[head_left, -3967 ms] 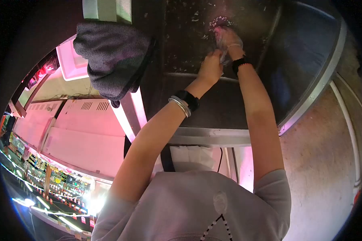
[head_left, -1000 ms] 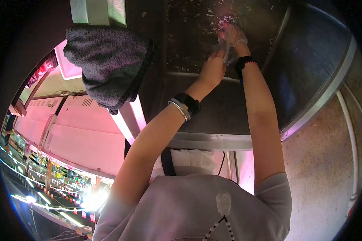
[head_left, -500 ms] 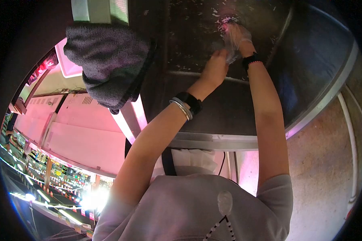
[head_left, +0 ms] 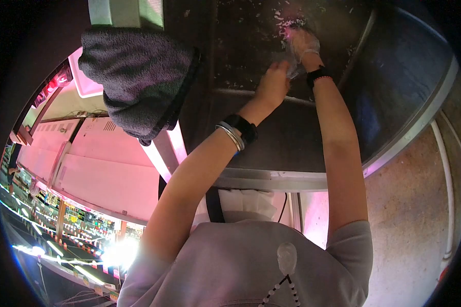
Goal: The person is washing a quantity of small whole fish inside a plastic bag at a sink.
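My left hand (head_left: 274,82) is closed, its fingers pinching thin clear plastic (head_left: 292,66) that bunches between both hands. Clear plastic also covers my right hand (head_left: 304,45), with an edge gathered near the wrist. Its fingers bend down among small white shreds (head_left: 280,21) on the dark surface (head_left: 241,59), under a pink glare. What those fingertips hold, I cannot tell. A dark band (head_left: 320,75) circles my right wrist; a black watch-like band (head_left: 244,128) and silver bangles (head_left: 230,136) are on my left.
A dark grey towel (head_left: 135,77) drapes over a ledge to the left. The dark basin has a raised metal rim (head_left: 292,181) close to my body. Its sloping wall (head_left: 394,77) rises on the right. Pink-lit cabinets (head_left: 107,169) stand at left, by a pale floor (head_left: 410,204) at right.
Both hands stay in nearly the same spot, with the plastic still between them. The right hand is sharper now and has shifted slightly; the view has moved a little.
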{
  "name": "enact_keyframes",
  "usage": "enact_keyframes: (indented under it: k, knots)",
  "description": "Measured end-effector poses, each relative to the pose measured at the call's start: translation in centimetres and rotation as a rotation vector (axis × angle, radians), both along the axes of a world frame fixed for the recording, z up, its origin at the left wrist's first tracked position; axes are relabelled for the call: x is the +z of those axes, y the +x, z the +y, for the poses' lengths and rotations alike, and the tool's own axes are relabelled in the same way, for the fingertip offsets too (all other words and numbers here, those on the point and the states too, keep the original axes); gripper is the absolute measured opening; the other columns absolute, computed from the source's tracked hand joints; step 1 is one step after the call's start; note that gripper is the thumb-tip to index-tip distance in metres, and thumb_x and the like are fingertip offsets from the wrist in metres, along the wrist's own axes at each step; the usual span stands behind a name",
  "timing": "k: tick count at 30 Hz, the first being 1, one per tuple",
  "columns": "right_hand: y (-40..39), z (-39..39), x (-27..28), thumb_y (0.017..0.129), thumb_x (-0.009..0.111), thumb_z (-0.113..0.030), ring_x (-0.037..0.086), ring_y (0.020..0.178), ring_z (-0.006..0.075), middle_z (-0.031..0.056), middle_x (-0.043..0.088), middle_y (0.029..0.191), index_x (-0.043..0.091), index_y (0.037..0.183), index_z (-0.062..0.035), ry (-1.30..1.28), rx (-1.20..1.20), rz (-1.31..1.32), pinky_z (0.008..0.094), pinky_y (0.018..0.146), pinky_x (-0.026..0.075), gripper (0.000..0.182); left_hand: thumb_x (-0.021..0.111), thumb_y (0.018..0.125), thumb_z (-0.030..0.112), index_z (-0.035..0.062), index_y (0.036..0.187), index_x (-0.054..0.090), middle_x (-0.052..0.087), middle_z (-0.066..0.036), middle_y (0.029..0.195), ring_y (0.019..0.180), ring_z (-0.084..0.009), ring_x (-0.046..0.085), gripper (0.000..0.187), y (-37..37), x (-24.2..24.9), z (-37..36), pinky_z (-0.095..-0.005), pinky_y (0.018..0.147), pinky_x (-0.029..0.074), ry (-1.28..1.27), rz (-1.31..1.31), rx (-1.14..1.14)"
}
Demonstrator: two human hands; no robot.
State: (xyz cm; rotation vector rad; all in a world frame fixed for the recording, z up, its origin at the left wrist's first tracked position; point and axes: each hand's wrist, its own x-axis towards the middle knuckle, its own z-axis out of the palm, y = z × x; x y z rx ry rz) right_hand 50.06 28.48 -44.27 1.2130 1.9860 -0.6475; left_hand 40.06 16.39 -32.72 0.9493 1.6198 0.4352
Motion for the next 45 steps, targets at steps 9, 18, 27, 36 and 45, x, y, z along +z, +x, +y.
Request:
enact_keyframes:
  k: [9,18,27,36,45]
  knots:
    - [0.1,0.6,0.1,0.085,0.044,-0.021,0.056,0.102,0.0321,0.0172,0.057,0.111,0.060,0.104,-0.0053,-0.039,0.022,0.059,0.0411,0.085,0.047,0.029,0.056,0.075,-0.003,-0.0011,0.107,0.048,0.053,-0.021,0.104,0.097,-0.0383,0.052,0.033,0.4,0.1,0.1,-0.0420,0.082,0.045,-0.006,-0.032,0.003]
    - [2.1,-3.0,-4.2,0.086,0.040,-0.036,0.052,0.101,0.0389,0.0241,0.054,0.111,0.053,0.111,-0.0017,0.320,-0.271,0.369,0.0432,0.089,0.042,0.044,0.056,0.075,-0.003,-0.0008,0.110,0.048,0.053,-0.022,0.105,0.099,-0.0386,0.053,0.036,0.1,-0.2,-0.1,-0.0418,0.081,0.045,0.020,-0.002,-0.003]
    - [-0.1,0.4,-0.5,0.087,0.037,-0.036,0.052,0.103,0.0371,0.0206,0.057,0.107,0.056,0.101,-0.0073,-0.019,-0.086,0.107,0.0444,0.087,0.042,0.037,0.052,0.072,-0.005,-0.0005,0.104,0.047,0.051,-0.025,0.101,0.092,-0.0445,0.051,0.033,0.2,0.0,-0.2,-0.0475,0.078,0.045,0.118,0.002,0.019]
    - [3.1,-1.0,-3.1,0.091,0.034,-0.033,0.050,0.106,0.0362,0.0184,0.051,0.119,0.052,0.114,-0.0068,0.054,-0.178,0.329,0.0424,0.092,0.040,0.039,0.055,0.075,-0.003,-0.0015,0.109,0.048,0.053,-0.023,0.104,0.098,-0.0400,0.051,0.034,0.5,0.2,-0.1,-0.0430,0.083,0.044,0.068,0.004,-0.017]
    - [3.6,-0.6,-3.8,0.084,0.040,-0.013,0.038,0.119,0.0337,0.0194,0.045,0.123,0.038,0.127,-0.0002,-0.188,-0.291,0.259,0.0396,0.102,0.030,0.044,0.056,0.076,-0.003,-0.0013,0.108,0.048,0.053,-0.023,0.105,0.098,-0.0405,0.051,0.034,0.6,0.0,-0.3,-0.0432,0.082,0.044,0.072,-0.062,0.002]
